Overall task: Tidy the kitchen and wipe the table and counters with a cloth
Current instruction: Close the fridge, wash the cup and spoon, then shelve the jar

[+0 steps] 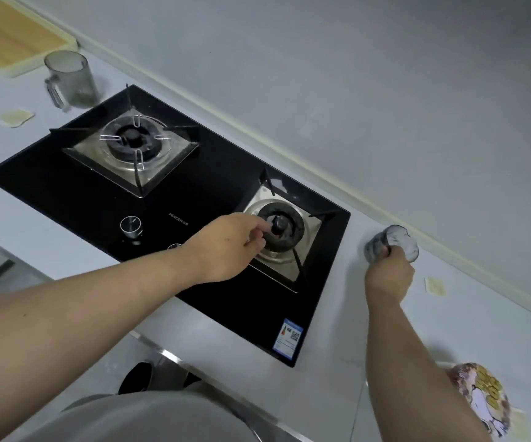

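The small grey glass [399, 240] is above the counter [337, 314], just right of the black 2-burner hob [162, 199], with the right hand [388, 274] curled round its near side. The left hand [225, 247] reaches over the right burner [292, 231], thumb and forefinger pinching its dark centre cap [279, 225]. A handled jug [71, 79] stands by the hob's far left corner, and a patterned plate [487, 398] lies near the right forearm.

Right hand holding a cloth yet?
No, the right hand grips a small smoky-grey glass tumbler just right of the black glass hob, and no cloth is in view.
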A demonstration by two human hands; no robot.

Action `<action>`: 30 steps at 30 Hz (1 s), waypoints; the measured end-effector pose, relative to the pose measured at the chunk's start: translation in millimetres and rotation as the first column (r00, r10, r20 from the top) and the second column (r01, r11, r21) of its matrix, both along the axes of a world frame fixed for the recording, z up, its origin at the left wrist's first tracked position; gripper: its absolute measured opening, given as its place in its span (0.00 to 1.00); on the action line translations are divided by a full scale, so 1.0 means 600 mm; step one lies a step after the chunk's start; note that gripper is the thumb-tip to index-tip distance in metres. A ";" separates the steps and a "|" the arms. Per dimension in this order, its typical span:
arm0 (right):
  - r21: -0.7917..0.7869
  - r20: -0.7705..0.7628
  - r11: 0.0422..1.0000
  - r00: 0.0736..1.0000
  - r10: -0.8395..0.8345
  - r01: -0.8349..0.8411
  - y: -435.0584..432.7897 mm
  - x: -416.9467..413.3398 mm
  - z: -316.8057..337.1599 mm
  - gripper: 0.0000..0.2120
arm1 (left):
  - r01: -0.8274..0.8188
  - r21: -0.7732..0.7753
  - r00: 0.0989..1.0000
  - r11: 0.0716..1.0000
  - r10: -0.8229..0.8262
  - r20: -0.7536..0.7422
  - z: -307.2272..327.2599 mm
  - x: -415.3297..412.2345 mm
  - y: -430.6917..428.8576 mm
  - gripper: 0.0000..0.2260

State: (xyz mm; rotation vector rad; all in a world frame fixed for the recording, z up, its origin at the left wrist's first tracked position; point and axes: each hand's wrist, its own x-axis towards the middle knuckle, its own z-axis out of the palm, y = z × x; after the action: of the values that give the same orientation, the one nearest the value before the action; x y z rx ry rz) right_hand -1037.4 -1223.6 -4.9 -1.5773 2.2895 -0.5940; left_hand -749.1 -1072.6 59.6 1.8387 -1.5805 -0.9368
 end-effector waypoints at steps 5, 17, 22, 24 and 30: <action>-0.230 -0.048 0.945 0.973 0.226 -0.231 0.060 0.073 0.029 0.13 | -0.077 -0.023 0.997 0.997 0.076 -0.034 0.002 0.018 0.005 0.15; -0.177 -0.145 0.608 0.632 0.761 -0.774 0.183 0.347 0.112 0.14 | -0.548 -0.040 0.810 0.835 0.519 -0.271 0.038 0.147 0.086 0.11; -0.202 -0.168 0.478 0.511 0.843 -0.855 0.223 0.465 0.127 0.14 | -0.721 -0.026 0.657 0.693 0.671 -0.343 0.045 0.241 0.152 0.08; -0.203 -0.187 0.432 0.468 0.864 -0.879 0.241 0.515 0.130 0.14 | -0.760 -0.019 0.611 0.649 0.704 -0.362 0.045 0.283 0.180 0.08; -0.231 -0.216 0.311 0.360 0.908 -0.922 0.300 0.678 0.135 0.14 | -0.800 0.012 0.538 0.599 0.728 -0.425 0.026 0.431 0.260 0.10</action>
State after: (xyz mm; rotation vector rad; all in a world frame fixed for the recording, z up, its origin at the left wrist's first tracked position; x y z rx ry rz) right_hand -630.5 -1043.5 76.3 -2.6763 0.8846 -0.5720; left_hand -490.5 -916.3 75.0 1.7833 -0.4504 -0.6262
